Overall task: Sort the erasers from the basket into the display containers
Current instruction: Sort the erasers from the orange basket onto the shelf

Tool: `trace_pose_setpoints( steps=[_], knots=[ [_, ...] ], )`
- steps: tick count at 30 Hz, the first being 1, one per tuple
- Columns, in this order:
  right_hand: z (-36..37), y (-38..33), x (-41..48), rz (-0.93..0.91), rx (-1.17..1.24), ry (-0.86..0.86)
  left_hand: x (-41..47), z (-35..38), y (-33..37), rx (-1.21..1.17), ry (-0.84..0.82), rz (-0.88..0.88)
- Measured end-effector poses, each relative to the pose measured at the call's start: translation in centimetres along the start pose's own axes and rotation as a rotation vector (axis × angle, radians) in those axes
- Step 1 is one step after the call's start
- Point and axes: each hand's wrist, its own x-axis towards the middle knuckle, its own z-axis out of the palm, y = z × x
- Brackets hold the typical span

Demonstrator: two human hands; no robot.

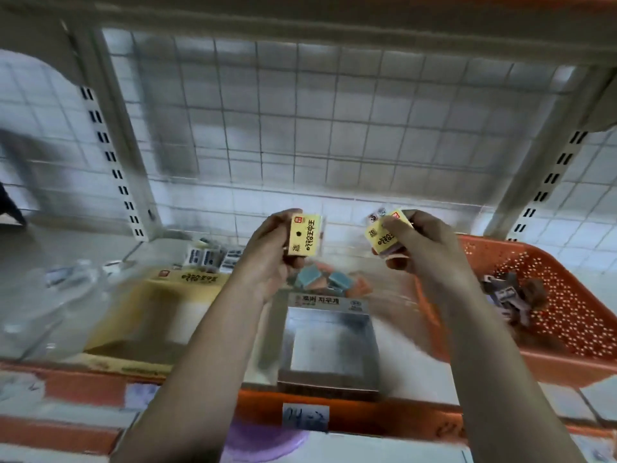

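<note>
My left hand [270, 259] grips a yellow eraser pack [305, 234] with black Korean lettering, held up above the shelf. My right hand [420, 242] pinches a second yellow eraser pack [387, 233] of the same kind at the same height. An orange perforated basket [547, 329] stands at the right with several dark-wrapped erasers [510, 294] in it. Under my hands lie a yellow display box [160, 312], a silver display box [329, 342] and blue and pink erasers [329, 279] behind it.
A clear plastic container [50, 305] stands at the left. White-wrapped erasers [210, 255] sit behind the yellow box. A wire grid panel [300, 128] backs the shelf, slotted uprights [110, 155] flank it, and an orange price rail [367, 412] runs along the front edge.
</note>
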Motion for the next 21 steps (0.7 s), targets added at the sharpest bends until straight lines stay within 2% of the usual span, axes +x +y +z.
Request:
trace_pose_setpoints(
  steps=[5,12,21],
  knots=[
    [5.5,0.7,-0.6,0.065,0.037,-0.032,-0.8,-4.7,1.4,-0.147,-0.034,-0.097],
    [11.1,1.3,-0.8,0.097,0.089,-0.053,-1.4,-9.0,3.0,-0.056,-0.103,0.031],
    [15.8,2.5,-1.3,0.13,0.129,-0.038,-1.6,-12.7,4.7,-0.048,-0.099,-0.003]
  ],
)
